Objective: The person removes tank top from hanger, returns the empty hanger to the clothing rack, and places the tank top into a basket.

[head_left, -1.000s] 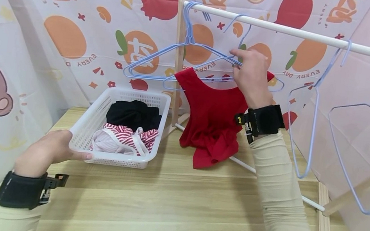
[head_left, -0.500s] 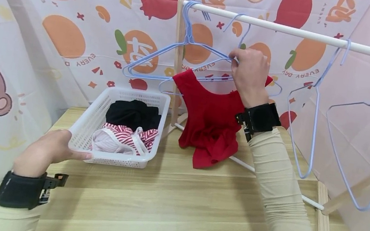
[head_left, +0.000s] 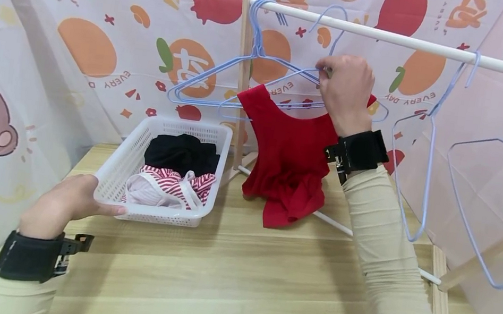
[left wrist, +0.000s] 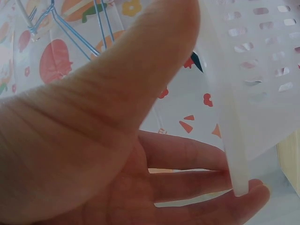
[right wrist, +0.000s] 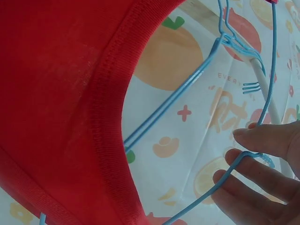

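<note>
My right hand pinches a blue hanger near the base of its hook, thumb on one side and fingers on the other. A red sleeveless garment hangs from this hanger, its lower part bunched. The hanger's hook arches above the white rail, its curve standing clear of the rail's top; whether its tip is in front or behind cannot be told. My left hand holds the near-left corner of a white plastic basket, thumb along the rim and fingers against the outer wall in the left wrist view.
Inside the basket lie a black cloth and a red-and-white striped garment. Several bare blue hangers bunch at the rail's left end. Two more bare hangers hang at right. The rack stands on a wooden table.
My right hand has risen slightly with the hanger and red garment. The hook's curve has gone from about the rail's level to above it. The left hand stays on the basket.
</note>
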`<state>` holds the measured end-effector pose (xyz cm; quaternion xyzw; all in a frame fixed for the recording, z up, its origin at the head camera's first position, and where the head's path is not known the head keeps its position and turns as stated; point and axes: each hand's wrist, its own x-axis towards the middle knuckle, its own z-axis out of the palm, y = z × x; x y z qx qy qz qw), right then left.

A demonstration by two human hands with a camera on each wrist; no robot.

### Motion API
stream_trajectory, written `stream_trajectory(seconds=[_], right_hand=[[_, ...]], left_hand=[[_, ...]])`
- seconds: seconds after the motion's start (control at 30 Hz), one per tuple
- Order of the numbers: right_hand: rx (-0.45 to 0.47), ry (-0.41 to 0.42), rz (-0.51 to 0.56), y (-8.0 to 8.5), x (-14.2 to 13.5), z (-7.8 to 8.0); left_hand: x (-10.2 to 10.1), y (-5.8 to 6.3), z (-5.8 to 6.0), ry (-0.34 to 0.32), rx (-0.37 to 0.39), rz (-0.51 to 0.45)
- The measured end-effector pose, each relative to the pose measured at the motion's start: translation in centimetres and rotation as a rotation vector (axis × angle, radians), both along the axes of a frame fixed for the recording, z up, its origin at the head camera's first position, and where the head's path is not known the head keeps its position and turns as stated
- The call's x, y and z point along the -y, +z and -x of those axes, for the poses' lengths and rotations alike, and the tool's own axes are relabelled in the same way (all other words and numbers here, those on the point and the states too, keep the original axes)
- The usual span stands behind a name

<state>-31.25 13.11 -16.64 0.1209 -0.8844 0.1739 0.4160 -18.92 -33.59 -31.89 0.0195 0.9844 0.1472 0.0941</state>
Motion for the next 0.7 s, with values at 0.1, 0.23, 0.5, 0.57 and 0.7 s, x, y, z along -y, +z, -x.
stream_trajectory(seconds=[0.1,0.23,0.5,0.57,0.7], right_hand=[[0.047,0.004,0.029,0.7,0.0,0.0],[0.093,0.009,0.072,1.4,-0.1,0.1],[0.112,-0.013,0.135,2.1,-1.1,1.0],[0.115,-0.025,0.147,2.2,-1.4,1.2],[0.167,-0.043,0.160,2.5,-2.0,1.7]], left_hand=[[0.0,0.2,-0.1,-0.003,-0.002,0.008],[0.0,0.2,-0.1,0.000,0.004,0.014],[-0.2,0.1,-0.2,-0.007,-0.021,0.027],[-0.3,0.1,-0.2,-0.006,-0.021,0.022],[-0.2,0.1,-0.1,-0.003,-0.022,0.021]])
